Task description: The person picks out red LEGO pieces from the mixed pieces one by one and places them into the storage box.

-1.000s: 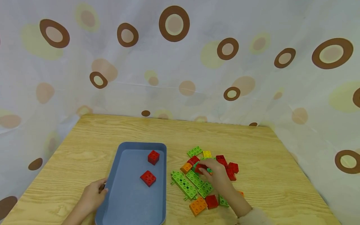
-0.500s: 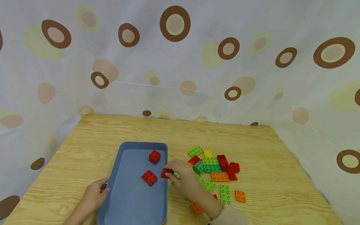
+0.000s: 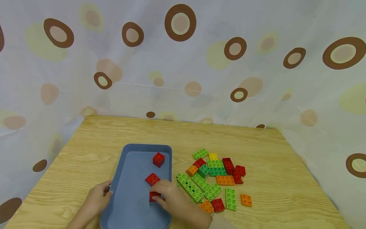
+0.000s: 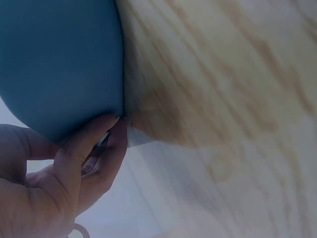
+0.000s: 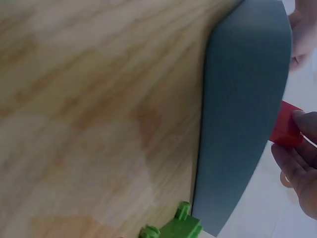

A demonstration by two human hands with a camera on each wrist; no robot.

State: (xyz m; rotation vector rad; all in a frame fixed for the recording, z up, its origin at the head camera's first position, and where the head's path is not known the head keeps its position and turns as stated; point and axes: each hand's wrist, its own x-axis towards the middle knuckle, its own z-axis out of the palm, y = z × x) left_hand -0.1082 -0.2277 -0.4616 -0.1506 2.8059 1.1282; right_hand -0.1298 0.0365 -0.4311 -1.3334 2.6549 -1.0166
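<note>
Pinching a smooth red toy brick (image 3: 152,197) in the right hand (image 3: 172,197), over the right part of a round-cornered blue-grey tray (image 3: 128,190). Gripping the tray's left rim with the left hand (image 3: 98,197). Can see a cubic red block (image 3: 158,159) and a flatter, studded red block (image 3: 152,179) farther inside, plus multicoloured studded bricks (image 3: 213,192) rightward on the wood-grained bench (image 3: 271,159).

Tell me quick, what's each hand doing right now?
Left hand: closed, holding the blue-gray tray by its edge.
Right hand: closed, holding a red toy brick.

red block (image 5: 285,124) in right hand (image 5: 302,171)
</note>
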